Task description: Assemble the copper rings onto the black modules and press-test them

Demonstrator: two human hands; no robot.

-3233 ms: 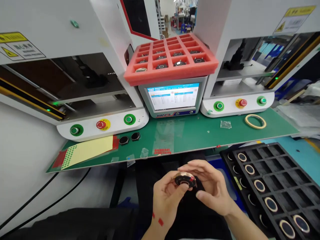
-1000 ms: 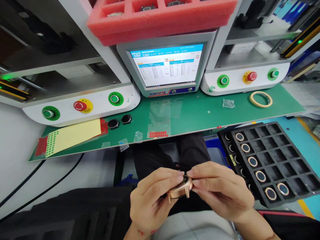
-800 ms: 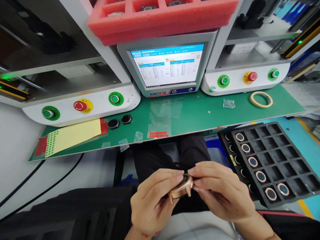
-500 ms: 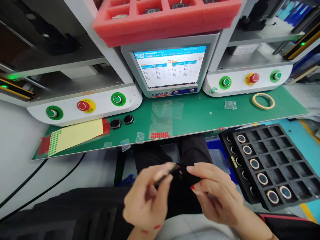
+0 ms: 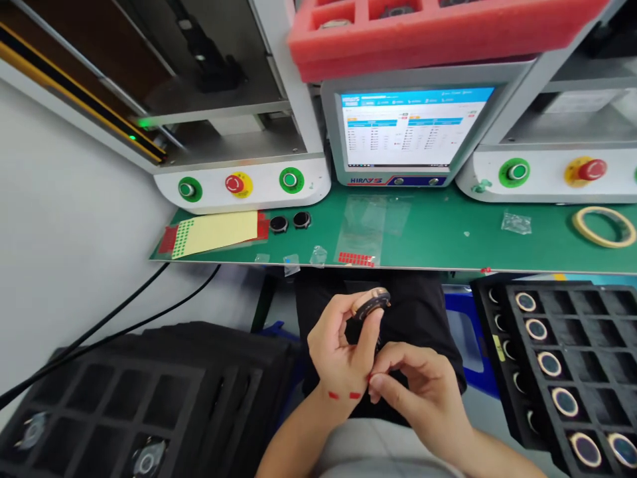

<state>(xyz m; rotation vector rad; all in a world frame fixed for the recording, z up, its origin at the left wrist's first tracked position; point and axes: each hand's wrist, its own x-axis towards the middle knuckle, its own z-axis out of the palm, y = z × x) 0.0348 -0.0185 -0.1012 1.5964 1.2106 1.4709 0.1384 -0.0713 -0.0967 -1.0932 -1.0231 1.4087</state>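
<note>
My left hand point(image 5: 343, 338) grips a round black watch part point(image 5: 372, 304) with a gold-toned edge, tilted between thumb and fingers. Two small red stickers point(image 5: 344, 396) are on that wrist. Just to the right and lower, my right hand point(image 5: 423, 392) has thumb and index finger pinched together, with a bit of red at the fingertips by the left wrist. Two dark round watch pieces point(image 5: 301, 220) lie on the green bench point(image 5: 428, 232), beside a yellow sheet point(image 5: 219, 232) with green dots. A clear film point(image 5: 362, 229) there bears small red stickers.
Black foam trays point(image 5: 570, 332) with gold-rimmed pieces stand at the right; more black trays point(image 5: 114, 392) are stacked at the lower left. Behind the bench are a monitor point(image 5: 413, 133) and machines with buttons. A pink foam tray point(image 5: 438, 43) sits above. A tape roll point(image 5: 604, 226) lies right.
The view has swung left. My left hand has turned, bringing the watch part up into clearer sight. My right hand has moved in close to my left wrist, its fingertips now together.
</note>
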